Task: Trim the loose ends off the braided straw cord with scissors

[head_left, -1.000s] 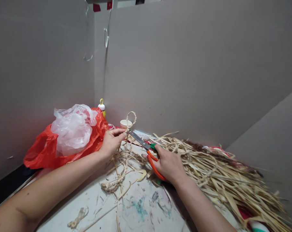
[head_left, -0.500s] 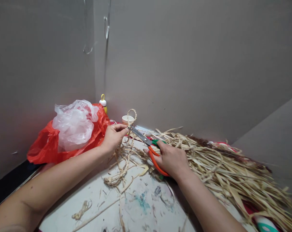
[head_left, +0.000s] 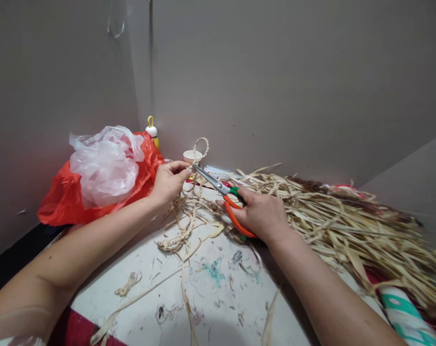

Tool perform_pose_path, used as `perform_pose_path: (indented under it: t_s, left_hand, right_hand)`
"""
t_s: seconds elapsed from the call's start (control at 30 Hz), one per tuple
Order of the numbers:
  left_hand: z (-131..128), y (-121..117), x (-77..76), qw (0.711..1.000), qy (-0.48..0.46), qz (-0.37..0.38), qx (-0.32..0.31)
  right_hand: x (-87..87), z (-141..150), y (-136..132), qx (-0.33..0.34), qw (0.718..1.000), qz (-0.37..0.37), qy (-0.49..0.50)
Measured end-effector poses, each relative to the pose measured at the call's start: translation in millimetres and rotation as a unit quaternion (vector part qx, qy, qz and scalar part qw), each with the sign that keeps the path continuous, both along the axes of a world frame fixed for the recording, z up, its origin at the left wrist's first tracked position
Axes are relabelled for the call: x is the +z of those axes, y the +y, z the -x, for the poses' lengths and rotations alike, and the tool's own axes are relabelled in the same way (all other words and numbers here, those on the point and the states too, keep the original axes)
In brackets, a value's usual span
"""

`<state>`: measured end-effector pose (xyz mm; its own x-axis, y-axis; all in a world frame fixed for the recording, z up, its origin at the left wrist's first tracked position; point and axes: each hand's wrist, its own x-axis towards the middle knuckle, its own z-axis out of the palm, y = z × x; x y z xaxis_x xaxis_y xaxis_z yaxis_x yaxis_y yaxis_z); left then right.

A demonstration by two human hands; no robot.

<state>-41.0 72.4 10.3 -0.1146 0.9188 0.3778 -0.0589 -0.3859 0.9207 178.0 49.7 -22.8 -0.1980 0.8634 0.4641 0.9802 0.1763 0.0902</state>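
My left hand (head_left: 169, 185) pinches a thin braided straw cord (head_left: 202, 140) between thumb and fingers. The cord's top curls into a loop above my fingertips, and more of it trails down onto the table into a thicker coil (head_left: 176, 244). In my right hand (head_left: 263, 211) are scissors (head_left: 218, 184) with orange and green handles. Their blades point left, with the tips right at the cord beside my left fingertips. The blades look nearly together; whether a strand lies between them is too small to see.
A large heap of dry straw strips (head_left: 333, 221) spreads over the right side. On the left lie a red plastic bag (head_left: 59, 199) and a crumpled clear bag (head_left: 105, 168). Behind stand a paper cup (head_left: 192, 155) and a yellow-topped bottle (head_left: 152, 130). Scraps litter the stained white table (head_left: 210, 307).
The view has tilted down, so everything sits higher in the picture. The scissor blades and both hands keep nearly the same place at the cord.
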Motion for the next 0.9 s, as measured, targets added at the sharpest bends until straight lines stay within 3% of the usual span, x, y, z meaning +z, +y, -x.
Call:
perform_pose_path:
  t_s: [0.37, 0.5, 0.6, 0.73, 0.8, 0.9]
  left_hand:
    - [-1, -1, -2.1, 0.999, -0.025, 0.024, 0.000]
    - [-2, -2, -2.7, 0.998, -0.051, 0.031, -0.012]
    - [-1, -2, -2.5, 0.996, -0.064, 0.059, -0.027]
    - [-1, -3, -1.9, 0.989, -0.082, 0.103, -0.068]
    - [-3, -6, -2.2, 0.983, -0.084, 0.124, -0.106]
    - [-8, -11, -3.3, 0.976, -0.067, 0.146, -0.146]
  right_hand:
    - [-0.5, 3, 0, 0.010, 1.000, 0.000, 0.026]
    - [-6.7, 2, 1, 0.028, 0.993, -0.020, 0.116]
    - [-12.4, 1, 4, 0.040, 0.972, -0.032, 0.228]
    - [-13.0, 2, 7, 0.085, 0.907, -0.039, 0.410]
    - [-8.6, 5, 7, 0.106, 0.851, -0.021, 0.514]
    - [2.2, 13, 5, 0.140, 0.743, 0.033, 0.654]
